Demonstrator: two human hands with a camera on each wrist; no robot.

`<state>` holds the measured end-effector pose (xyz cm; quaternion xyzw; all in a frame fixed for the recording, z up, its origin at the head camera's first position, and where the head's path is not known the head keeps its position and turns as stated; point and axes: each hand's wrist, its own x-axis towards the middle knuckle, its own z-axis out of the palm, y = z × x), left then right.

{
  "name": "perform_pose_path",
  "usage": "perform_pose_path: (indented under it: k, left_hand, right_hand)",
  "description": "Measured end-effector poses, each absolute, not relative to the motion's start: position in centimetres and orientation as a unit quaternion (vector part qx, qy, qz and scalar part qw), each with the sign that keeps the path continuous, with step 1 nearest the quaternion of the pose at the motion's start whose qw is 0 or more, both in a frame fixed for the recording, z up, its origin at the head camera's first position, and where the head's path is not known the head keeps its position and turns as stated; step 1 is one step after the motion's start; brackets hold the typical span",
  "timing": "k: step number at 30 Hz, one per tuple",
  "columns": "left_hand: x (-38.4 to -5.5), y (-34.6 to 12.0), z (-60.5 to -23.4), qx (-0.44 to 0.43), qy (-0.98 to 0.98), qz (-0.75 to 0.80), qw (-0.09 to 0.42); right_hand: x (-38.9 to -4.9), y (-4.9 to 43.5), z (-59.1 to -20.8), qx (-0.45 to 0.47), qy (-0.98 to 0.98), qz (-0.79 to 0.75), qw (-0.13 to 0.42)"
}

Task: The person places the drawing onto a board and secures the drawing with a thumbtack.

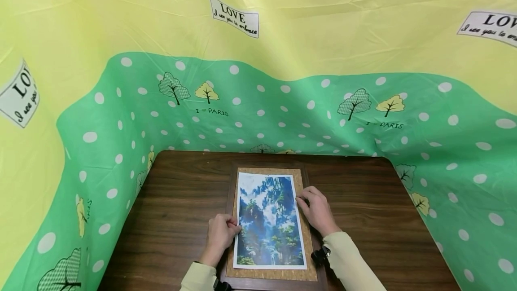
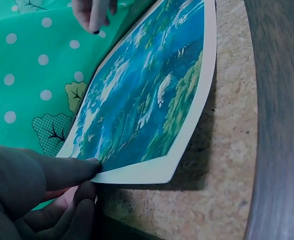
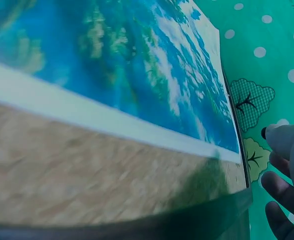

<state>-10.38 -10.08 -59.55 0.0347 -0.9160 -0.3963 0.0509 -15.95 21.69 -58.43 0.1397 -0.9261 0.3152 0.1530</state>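
A printed landscape picture (image 1: 270,223) with a white border lies on a cork board (image 1: 278,274) in a dark wooden frame. My left hand (image 1: 221,233) pinches the picture's left edge between thumb and finger. In the left wrist view, the near end of the print (image 2: 137,130) bends up off the cork and casts a shadow. Close by the picture's upper right edge is my right hand (image 1: 318,210), fingers bent. A small black object, too small to identify, shows at the fingertips of the right hand (image 3: 289,155).
The framed board lies on a dark wood-grain table (image 1: 173,196). A green and yellow patterned curtain (image 1: 258,102) hangs behind the table and along both sides. Dark bands with small devices (image 1: 320,256) circle both wrists over pale sleeves.
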Motion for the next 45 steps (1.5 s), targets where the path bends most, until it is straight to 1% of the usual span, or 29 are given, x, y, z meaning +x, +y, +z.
perform_pose_path:
  k: [6, 12, 23, 33, 39, 45]
  left_hand:
    - [-10.2, -10.0, -59.6, 0.033, -0.919, -0.390, 0.050]
    - [-10.1, -9.8, -59.6, 0.023, -0.923, -0.378, 0.074]
    - [-10.3, -9.8, -59.5, 0.028, -0.922, -0.379, 0.075]
    - [-10.2, -9.6, -59.4, 0.037, -0.923, -0.376, 0.070]
    - [-10.2, -9.6, -59.4, 0.038, -0.920, -0.385, 0.062]
    - [-10.4, -9.6, -59.5, 0.033, -0.921, -0.382, 0.068]
  right_hand:
    - [-17.3, 20.5, -58.3, 0.145, -0.925, 0.328, 0.124]
    - [-18.8, 19.6, -58.7, 0.150, -0.921, 0.342, 0.113]
    - [-21.7, 17.3, -58.6, 0.153, -0.919, 0.352, 0.088]
    - [-23.7, 16.3, -60.1, 0.134, -0.927, 0.342, 0.076]
    - [-24.4, 15.8, -60.7, 0.128, -0.927, 0.342, 0.085]
    - [-25.0, 15.4, -61.0, 0.121, -0.922, 0.357, 0.087]
